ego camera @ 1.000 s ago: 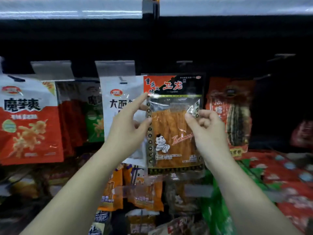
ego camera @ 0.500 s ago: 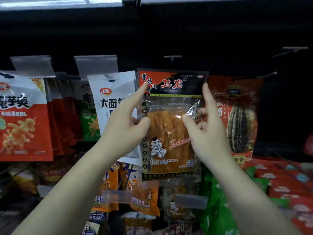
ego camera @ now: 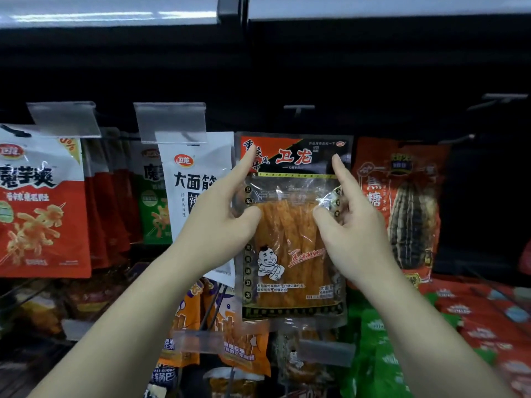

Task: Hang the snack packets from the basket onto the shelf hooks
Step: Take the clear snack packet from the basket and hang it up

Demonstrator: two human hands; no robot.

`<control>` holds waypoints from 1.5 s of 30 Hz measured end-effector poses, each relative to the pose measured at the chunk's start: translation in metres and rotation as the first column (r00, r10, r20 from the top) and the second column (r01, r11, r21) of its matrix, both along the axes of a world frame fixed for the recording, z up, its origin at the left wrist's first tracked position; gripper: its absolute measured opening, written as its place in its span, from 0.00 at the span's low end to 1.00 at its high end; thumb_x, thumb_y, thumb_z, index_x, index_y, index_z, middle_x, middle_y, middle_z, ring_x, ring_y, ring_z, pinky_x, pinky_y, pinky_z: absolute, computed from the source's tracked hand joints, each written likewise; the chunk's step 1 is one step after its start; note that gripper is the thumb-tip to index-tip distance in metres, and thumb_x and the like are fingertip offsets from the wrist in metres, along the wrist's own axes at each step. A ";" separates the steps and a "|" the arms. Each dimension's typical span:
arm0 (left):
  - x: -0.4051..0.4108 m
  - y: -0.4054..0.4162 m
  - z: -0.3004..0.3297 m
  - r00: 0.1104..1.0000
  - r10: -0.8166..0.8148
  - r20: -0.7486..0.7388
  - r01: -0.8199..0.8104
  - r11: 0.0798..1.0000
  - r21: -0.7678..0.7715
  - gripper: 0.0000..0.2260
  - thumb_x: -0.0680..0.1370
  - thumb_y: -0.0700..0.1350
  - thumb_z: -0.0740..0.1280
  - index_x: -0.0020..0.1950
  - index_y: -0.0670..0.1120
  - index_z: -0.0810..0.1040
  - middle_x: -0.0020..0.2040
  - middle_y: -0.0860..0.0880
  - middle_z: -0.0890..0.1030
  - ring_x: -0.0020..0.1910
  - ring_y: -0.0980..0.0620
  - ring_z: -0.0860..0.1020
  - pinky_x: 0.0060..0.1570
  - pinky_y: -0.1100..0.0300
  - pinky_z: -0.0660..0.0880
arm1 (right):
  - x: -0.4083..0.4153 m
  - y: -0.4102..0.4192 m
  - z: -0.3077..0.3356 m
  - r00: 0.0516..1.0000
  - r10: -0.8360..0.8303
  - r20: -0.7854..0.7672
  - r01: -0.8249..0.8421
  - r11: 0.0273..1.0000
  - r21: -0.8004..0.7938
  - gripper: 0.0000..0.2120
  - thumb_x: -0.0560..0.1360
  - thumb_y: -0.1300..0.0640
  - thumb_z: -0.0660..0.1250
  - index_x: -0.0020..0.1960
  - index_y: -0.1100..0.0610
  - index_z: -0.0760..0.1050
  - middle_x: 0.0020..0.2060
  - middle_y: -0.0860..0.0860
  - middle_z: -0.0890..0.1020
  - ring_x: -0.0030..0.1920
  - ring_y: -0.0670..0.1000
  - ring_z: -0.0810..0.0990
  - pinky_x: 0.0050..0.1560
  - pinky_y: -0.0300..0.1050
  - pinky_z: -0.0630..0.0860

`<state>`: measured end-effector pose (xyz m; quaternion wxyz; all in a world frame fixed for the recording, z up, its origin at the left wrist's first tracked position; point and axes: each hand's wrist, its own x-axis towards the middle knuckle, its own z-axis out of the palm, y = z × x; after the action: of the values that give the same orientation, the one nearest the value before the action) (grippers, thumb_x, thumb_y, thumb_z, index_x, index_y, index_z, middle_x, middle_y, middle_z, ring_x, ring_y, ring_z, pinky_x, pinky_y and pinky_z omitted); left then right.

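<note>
Orange spicy-strip packet (ego camera: 293, 225): upright before the hook row, between white packet (ego camera: 195, 179) and sunflower-seed packet (ego camera: 402, 208). Left hand (ego camera: 218, 222), right hand (ego camera: 353, 228): each pinches a side edge, forefinger raised.

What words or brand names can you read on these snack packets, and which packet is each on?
"卫龙": black-and-orange packet, pinched at its edges by the left hand and right hand.
"大面筋": white packet; its last character is partly hidden.
"魔芋爽": red-and-white packet.
"焦糖": sunflower seed packet.
Small print on all packets, and the packets in the lower row, are too blurred to read.
</note>
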<state>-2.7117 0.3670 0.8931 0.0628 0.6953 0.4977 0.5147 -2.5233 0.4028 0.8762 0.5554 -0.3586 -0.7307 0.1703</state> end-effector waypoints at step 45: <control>-0.223 -0.237 -0.282 0.371 0.536 -0.758 -0.910 0.374 -0.181 0.09 0.72 0.51 0.66 0.36 0.46 0.76 0.28 0.47 0.77 0.21 0.43 0.76 0.23 0.57 0.72 | -0.268 -0.103 -0.225 0.568 0.100 0.817 -0.643 0.673 0.365 0.11 0.76 0.54 0.63 0.36 0.56 0.73 0.31 0.53 0.74 0.33 0.57 0.75 0.33 0.50 0.68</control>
<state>-2.9343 0.1299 0.6109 -0.1342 0.4404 0.8856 0.0612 -2.7913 0.2999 0.6512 0.2400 -0.0115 -0.9627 -0.1246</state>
